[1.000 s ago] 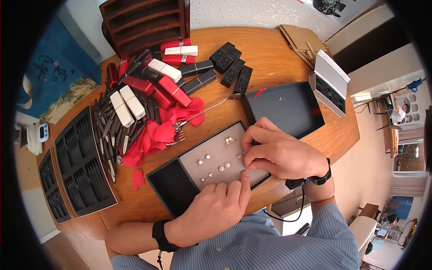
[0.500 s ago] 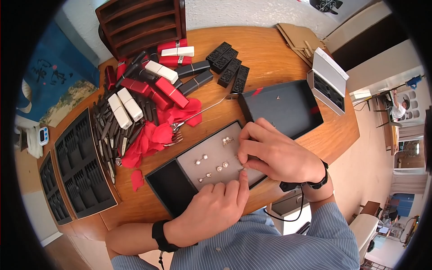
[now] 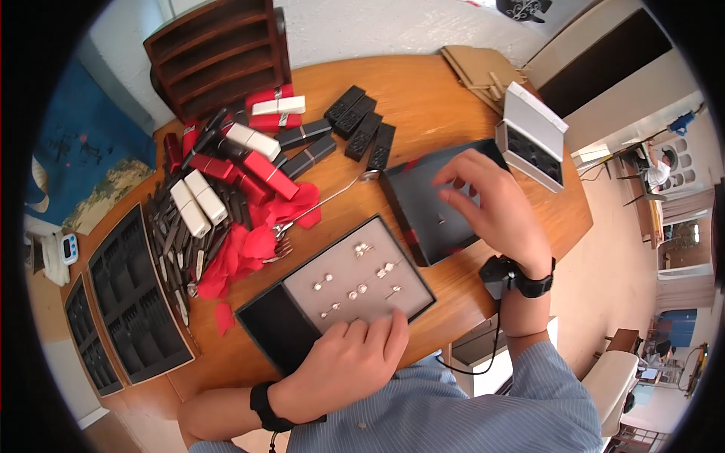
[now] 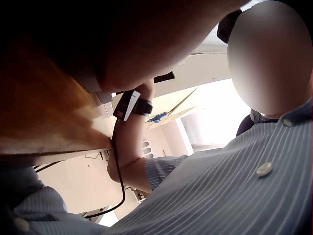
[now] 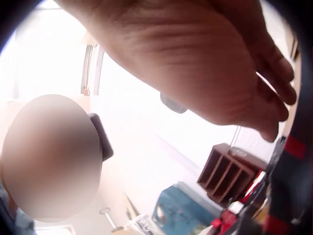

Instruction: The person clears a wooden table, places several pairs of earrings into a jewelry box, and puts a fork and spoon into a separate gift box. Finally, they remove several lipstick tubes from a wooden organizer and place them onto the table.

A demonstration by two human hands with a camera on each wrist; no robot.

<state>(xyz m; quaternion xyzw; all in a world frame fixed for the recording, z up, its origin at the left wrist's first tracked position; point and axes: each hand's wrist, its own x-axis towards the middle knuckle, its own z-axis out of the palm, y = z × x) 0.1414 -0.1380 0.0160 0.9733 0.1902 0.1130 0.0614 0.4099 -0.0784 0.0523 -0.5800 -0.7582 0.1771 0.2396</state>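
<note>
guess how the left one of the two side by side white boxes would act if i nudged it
The left white box looks stiff, its long edges straight. A nudge would probably make it slide or tip, since it lies on a loose, uneven heap of slender dark pieces. Its flat sides suggest it wouldn't roll far.

We see a rough white wall (image 3: 362, 26) behind the wooden surface (image 3: 423, 83), with a dark brown shelf unit (image 3: 215, 64) close to it. On our right lie a pale floor (image 3: 566, 257), a window (image 3: 683, 234) and pinkish curtains (image 3: 683, 289). White light (image 5: 54, 63) washes out much of the room in our right wrist view.
</note>
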